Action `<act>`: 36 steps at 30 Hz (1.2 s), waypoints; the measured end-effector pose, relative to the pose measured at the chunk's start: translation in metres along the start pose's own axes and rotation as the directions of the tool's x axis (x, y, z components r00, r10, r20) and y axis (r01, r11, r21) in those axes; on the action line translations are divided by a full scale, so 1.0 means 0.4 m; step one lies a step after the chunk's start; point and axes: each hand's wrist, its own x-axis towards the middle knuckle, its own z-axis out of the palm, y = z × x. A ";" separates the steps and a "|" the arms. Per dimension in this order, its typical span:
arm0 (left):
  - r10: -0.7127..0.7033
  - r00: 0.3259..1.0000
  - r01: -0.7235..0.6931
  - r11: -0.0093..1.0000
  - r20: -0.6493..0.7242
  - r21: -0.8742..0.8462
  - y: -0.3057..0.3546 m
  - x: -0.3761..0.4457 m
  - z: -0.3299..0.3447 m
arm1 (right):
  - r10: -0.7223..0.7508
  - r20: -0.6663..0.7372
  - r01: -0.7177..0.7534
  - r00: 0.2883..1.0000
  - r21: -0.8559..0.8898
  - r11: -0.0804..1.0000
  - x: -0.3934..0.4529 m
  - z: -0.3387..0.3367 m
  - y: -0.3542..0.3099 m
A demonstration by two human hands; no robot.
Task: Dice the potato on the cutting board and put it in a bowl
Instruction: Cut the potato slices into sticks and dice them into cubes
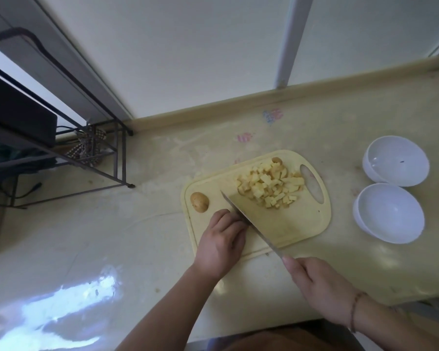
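On the cream cutting board point(299, 224) at the middle of the desk point(137, 236), your left hand point(222, 243) curls down over something hidden under its fingers, right against the knife point(251, 224) blade, while your right hand point(314, 282) grips the knife's handle at the board's near edge. Beyond the blade the diced potato point(271, 184) lies heaped near the board's handle slot, a potato end piece point(199, 202) sits at the board's left corner, and two white bowls point(389, 215) stand just right of the board.
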 end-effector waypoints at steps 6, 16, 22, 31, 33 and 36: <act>0.005 1.000 -0.005 1.000 0.010 -0.022 -0.012 -0.012 -0.007 | -0.008 -0.030 0.009 1.000 0.025 1.000 0.043 -0.029 -0.023; -0.056 0.998 0.056 0.997 -0.002 -0.045 -0.009 -0.015 -0.012 | -0.028 -0.011 0.029 1.000 0.062 0.998 -0.020 -0.002 -0.014; -0.064 0.998 0.063 0.995 -0.005 -0.074 -0.010 -0.011 -0.011 | 0.007 -0.033 -0.006 0.999 0.044 0.999 -0.043 0.029 0.031; -0.055 0.999 0.054 0.995 -0.001 -0.085 -0.009 -0.009 -0.011 | -0.036 -0.075 0.031 0.997 -0.061 0.998 -0.003 0.066 0.000; -0.042 0.999 0.042 0.996 0.008 -0.083 -0.011 -0.011 -0.016 | -0.035 -0.080 0.031 0.996 -0.050 0.998 0.016 0.056 -0.031; -0.016 1.000 0.018 0.997 0.027 -0.070 -0.016 -0.013 -0.023 | 0.003 -0.105 -0.003 0.994 0.004 1.000 0.020 0.024 -0.031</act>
